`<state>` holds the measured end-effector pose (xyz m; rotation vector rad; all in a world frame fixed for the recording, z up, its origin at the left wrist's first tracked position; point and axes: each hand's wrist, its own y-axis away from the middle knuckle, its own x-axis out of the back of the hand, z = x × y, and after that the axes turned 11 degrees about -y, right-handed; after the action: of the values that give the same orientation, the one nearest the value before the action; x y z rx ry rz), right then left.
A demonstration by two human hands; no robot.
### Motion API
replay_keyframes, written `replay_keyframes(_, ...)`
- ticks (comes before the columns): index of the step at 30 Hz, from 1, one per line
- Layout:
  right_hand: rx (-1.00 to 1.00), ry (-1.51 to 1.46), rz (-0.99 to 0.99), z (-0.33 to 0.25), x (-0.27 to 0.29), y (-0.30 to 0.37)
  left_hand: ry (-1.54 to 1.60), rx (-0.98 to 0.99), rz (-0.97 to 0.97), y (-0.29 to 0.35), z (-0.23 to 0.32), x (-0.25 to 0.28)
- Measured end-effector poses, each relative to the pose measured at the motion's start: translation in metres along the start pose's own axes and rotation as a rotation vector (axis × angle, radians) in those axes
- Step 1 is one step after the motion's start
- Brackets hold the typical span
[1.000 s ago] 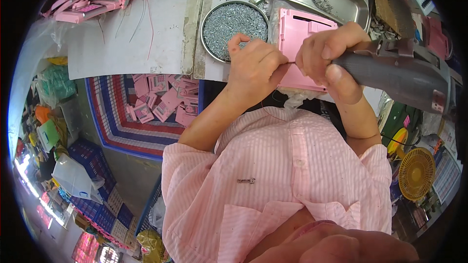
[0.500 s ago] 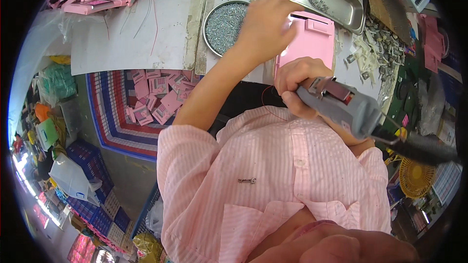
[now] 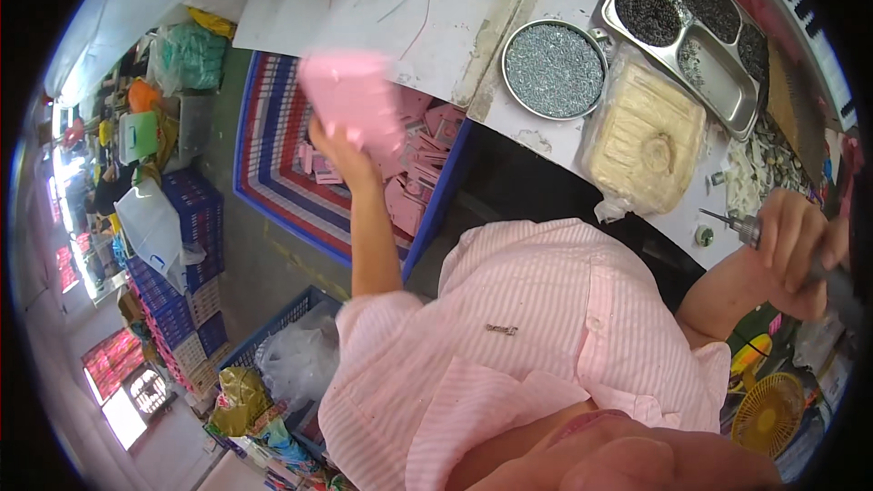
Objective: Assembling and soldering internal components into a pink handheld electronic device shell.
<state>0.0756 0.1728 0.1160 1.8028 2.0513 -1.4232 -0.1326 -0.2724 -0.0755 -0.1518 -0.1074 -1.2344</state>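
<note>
My left hand [image 3: 346, 153] is closed on the edge of a pink plastic casing [image 3: 350, 95], which is smeared by motion. It holds the casing above a striped basket [image 3: 273, 205] in which several pink casings [image 3: 405, 205] lie loose. At the right, my right hand [image 3: 789, 241] grips an electric screwdriver [image 3: 747, 232], its thin bit pointing left towards the table. The screwdriver's rear part is blurred near the picture's dark rim. A yellowish block wrapped in clear plastic [image 3: 644, 141] lies on the table between my hands.
A round dish of small silvery screws [image 3: 553, 71] stands beside the block. Behind it is a steel compartment tray [image 3: 727, 100] with dark small parts. White and metal pieces [image 3: 773, 164] are heaped at the right. Blue crates [image 3: 191, 218] stack at the left; a yellow fan [image 3: 768, 414] is lower right.
The pink casing has left the wrapped block and moved left over the basket in my left hand. My right hand has moved right with the screwdriver. The whole view has shifted.
</note>
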Motion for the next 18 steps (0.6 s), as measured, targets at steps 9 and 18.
replay_keyframes(9, -0.051, 0.333, 0.364, 0.027, -0.001, 0.001, -0.068, 0.981, 0.071, 0.047, -0.219, 0.104)
replay_keyframes(18, 0.048, 0.732, 0.588, 0.028, 0.003, -0.004, -0.260, -1.227, -0.200, -0.060, 0.191, -0.252)
